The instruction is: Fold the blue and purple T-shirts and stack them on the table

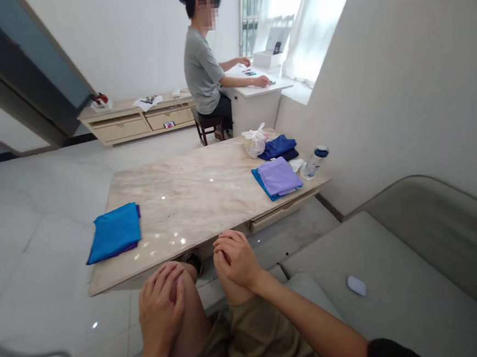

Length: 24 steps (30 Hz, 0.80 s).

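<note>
Where marble-veined tabletop (189, 188) nears nine o'clock, one smooth blue cloth (115, 229) lies folded roughly rectangular, purple layer (130, 246) beneath. Left hand (161, 304) at seven o'clock, unclenched, draped over left leg (194, 309); right hand (239, 258) at six, fingers gathered, curved across right leg (229, 290). Toward one, single knotted plastic bag (255, 142). At three, one lilac cloth (279, 176) atop second blue cloth (259, 182); behind, dark blue cloth (279, 146); rightmost, one clear cylindrical bottle (313, 165).

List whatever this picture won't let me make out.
All in the head view:
Left knee: partly under the left hand.
Right knee: partly under the right hand.
Bag: contents obscured by its plastic.
Desk items: too small to identify.
Cable: cut off by the left edge.
</note>
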Each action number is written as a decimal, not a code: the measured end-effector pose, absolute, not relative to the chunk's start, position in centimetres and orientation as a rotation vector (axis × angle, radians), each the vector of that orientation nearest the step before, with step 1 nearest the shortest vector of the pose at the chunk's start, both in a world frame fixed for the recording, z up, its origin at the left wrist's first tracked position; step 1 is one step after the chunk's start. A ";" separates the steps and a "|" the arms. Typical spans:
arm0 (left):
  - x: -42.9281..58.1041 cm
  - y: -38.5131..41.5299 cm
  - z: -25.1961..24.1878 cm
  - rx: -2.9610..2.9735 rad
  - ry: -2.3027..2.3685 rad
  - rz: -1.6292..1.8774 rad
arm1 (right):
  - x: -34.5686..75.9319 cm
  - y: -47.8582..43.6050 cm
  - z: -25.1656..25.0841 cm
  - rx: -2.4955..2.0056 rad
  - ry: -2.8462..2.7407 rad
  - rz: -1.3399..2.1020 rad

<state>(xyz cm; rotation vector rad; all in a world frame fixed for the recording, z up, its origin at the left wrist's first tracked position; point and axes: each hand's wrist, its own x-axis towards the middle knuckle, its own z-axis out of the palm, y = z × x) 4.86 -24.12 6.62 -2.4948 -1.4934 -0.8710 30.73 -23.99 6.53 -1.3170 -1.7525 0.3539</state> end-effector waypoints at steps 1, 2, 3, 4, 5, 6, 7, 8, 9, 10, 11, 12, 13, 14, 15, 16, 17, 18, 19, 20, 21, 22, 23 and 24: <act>4.9 -24.0 6.5 -2.499 -1.471 -0.862 | 30.8 -24.1 6.5 -1.334 -1.746 0.349; 4.9 -24.0 6.4 -2.501 -1.455 -0.855 | 30.7 -24.3 6.6 -1.345 -1.740 0.340; 5.0 -24.0 6.4 -2.499 -1.447 -0.852 | 30.7 -24.6 6.5 -1.348 -1.734 0.328; 5.0 -24.1 6.4 -2.493 -1.449 -0.851 | 30.7 -25.0 6.5 -1.343 -1.731 0.312; 5.0 -24.2 6.4 -2.485 -1.457 -0.852 | 30.7 -25.3 6.4 -1.331 -1.731 0.297; 5.0 -24.4 6.4 -2.478 -1.468 -0.854 | 30.9 -25.5 6.2 -1.309 -1.740 0.292; 5.0 -24.6 6.3 -2.473 -1.478 -0.854 | 31.3 -25.6 5.8 -1.274 -1.758 0.303; 5.1 -24.8 6.3 -2.472 -1.485 -0.851 | 32.0 -25.6 5.3 -1.233 -1.787 0.336; 5.1 -24.9 6.3 -2.474 -1.488 -0.847 | 33.1 -25.3 4.6 -1.200 -1.813 0.385; 5.0 -24.9 6.3 -2.478 -1.487 -0.842 | 34.5 -24.9 3.8 -1.206 -1.822 0.434; 5.0 -24.9 6.2 -2.483 -1.486 -0.833 | 36.4 -24.3 2.9 -1.279 -1.813 0.465; 5.0 -24.9 6.2 -2.488 -1.484 -0.824 | 38.5 -23.6 2.1 -1.398 -1.784 0.479; 4.9 -24.8 6.1 -2.490 -1.481 -0.816 | 40.8 -22.7 1.3 -1.592 -1.711 0.443; 4.8 -24.6 6.1 -2.486 -1.476 -0.814 | 43.2 -21.9 0.6 -1.825 -1.660 0.384; 4.7 -24.5 6.0 -2.481 -1.468 -0.812 | 45.5 -20.9 0.1 -1.940 -1.618 0.353; 4.5 -24.3 6.0 -2.475 -1.456 -0.811 | 47.7 -20.0 -0.3 -2.010 -1.588 0.329; 4.3 -24.1 5.9 -2.465 -1.439 -0.819 | 49.7 -19.0 -0.5 -2.078 -1.565 0.306; 4.1 -23.8 5.8 -2.456 -1.419 -0.832 | 51.4 -18.0 -0.6 -2.135 -1.543 0.284; 3.8 -23.5 5.6 -2.450 -1.397 -0.847 | 52.8 -17.0 -0.6 -2.190 -1.518 0.257; 3.6 -23.2 5.4 -2.450 -1.374 -0.863 | 53.9 -15.9 -0.6 -2.246 -1.490 0.227; 3.3 -22.9 5.3 -2.456 -1.350 -0.878 | 54.6 -14.9 -0.6 -2.300 -1.458 0.196; 3.1 -22.5 5.1 -2.466 -1.326 -0.892 | 55.2 -13.8 -0.6 -2.350 -1.427 0.166; 3.0 -22.2 5.0 -2.477 -1.304 -0.903 | 55.5 -12.7 -0.7 -2.396 -1.400 0.140; 2.9 -22.0 5.0 -2.490 -1.285 -0.909 | 55.6 -11.6 -0.9 -2.439 -1.380 0.120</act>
